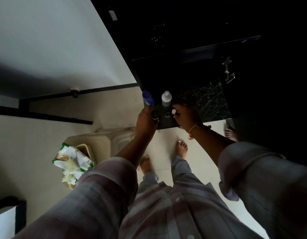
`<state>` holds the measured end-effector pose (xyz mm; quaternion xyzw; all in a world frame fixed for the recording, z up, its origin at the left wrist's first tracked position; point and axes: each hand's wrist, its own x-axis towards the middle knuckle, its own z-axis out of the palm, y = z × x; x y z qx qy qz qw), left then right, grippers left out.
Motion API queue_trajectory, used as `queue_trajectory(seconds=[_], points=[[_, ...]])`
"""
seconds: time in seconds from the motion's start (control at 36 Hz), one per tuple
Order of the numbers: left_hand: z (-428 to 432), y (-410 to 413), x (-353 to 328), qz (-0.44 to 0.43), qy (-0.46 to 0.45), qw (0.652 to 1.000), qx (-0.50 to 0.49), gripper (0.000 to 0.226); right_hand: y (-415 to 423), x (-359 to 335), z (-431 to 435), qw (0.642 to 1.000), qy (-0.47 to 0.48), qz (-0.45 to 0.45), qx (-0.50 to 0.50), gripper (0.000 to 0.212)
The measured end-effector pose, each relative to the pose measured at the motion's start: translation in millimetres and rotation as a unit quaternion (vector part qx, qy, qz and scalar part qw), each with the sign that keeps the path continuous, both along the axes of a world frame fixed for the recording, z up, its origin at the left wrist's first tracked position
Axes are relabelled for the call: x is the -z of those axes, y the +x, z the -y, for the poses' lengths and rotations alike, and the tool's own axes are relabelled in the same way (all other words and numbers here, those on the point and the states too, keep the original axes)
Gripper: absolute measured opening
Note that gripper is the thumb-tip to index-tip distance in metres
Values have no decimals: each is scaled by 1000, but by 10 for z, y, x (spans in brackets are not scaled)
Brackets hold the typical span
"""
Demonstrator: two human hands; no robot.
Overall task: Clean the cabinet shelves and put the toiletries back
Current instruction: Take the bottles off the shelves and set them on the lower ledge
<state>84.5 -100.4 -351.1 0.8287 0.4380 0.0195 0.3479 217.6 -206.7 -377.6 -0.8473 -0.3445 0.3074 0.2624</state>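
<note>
Shelf (209, 100) of dark speckled stone carries the toiletries bunched at its front left corner, we judge for easy reach. Toward its right edge we see room for more. Our left hand (145, 121) curls round a small dark bottle (154, 115) at the front edge, and our right hand (185, 116) pinches a white-capped vial (173, 111). The blue bottle (148, 98) and white bottle (166, 98) stand just behind.

Dim, underexposed. Cabinet (253, 49) interior near black, detail lost. Pale floor (201, 169) brightest. Broad soft shadow across white panel (45, 49). Wide-angle stretch at edges; sleeves (97, 195) blurred.
</note>
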Motion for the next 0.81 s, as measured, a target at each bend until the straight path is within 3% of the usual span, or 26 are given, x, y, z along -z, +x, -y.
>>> queue_trajectory(seconds=[0.22,0.47,0.81], points=[[50,-158,-266,40,35,998,39,34,23,-108,73,999,10,-15,31,48],[77,-288,-721,97,100,984,110,46,-137,-707,214,993,59,66,76,43],[-129,268,-2088,310,166,930,111,36,-45,-2112,-55,918,254,237,192,41]])
